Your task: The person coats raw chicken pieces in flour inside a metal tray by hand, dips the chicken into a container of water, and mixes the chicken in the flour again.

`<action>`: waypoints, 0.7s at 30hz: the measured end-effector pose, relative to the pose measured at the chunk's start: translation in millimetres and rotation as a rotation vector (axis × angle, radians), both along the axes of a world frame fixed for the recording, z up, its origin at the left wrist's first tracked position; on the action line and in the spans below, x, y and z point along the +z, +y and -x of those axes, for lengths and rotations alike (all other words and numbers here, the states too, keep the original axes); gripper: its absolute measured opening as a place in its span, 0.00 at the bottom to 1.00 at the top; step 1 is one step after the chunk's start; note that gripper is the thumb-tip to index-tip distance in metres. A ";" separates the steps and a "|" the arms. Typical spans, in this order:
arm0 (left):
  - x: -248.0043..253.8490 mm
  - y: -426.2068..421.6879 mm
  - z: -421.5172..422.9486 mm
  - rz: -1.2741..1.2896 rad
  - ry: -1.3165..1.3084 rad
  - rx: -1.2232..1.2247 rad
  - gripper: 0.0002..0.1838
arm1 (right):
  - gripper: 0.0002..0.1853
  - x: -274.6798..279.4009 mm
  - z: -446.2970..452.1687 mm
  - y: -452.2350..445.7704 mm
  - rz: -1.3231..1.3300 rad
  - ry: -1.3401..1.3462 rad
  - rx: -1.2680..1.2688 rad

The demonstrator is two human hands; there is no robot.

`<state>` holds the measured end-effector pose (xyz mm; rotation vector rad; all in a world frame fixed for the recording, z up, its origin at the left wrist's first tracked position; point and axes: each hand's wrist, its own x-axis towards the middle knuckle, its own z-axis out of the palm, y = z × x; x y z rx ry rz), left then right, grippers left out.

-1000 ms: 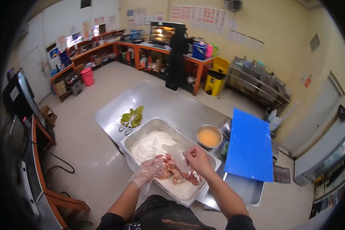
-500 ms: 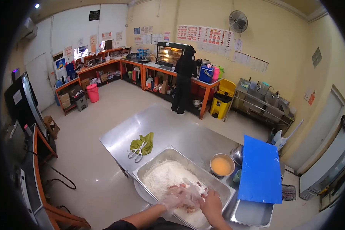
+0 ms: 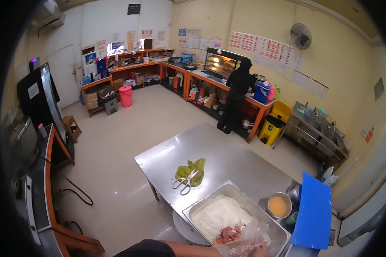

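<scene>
Since a second ago, the gloved left hand (image 3: pixel 240 242) and the right hand (image 3: pixel 260 251) have been brought together; whether either grip is closed cannot be told. Raw meat (image 3: pixel 227 234) is laid beside white powder (image 3: pixel 218 214) in the tray (image 3: pixel 263 213); orange liquid (image 3: pixel 278 207) is held in the bowl (image 3: pixel 280 194).

A white wall (image 3: pixel 96 28) with a small window (image 3: pixel 115 48) meets a cream wall (image 3: pixel 266 19) (a fan (image 3: pixel 300 36) hangs there), orange-framed counters (image 3: pixel 208 80) lining the corner. The pale floor (image 3: pixel 116 141) gleams; a steel sink unit (image 3: pixel 315 125) stands towards the right.
</scene>
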<state>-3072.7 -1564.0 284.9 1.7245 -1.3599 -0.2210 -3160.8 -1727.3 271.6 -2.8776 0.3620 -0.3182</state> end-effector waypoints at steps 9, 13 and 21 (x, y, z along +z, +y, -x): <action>-13.3 12.8 -12.7 0.061 -0.001 -0.149 0.16 | 0.27 29.3 -41.8 41.6 -1.339 -0.087 -0.231; -15.8 11.1 -14.2 0.079 -0.019 -0.227 0.17 | 0.32 21.0 -47.5 40.2 -1.803 -0.188 -0.232; 1.1 5.8 -13.2 0.003 -0.200 -0.452 0.21 | 0.51 36.1 -47.1 51.7 -2.367 -0.366 -0.050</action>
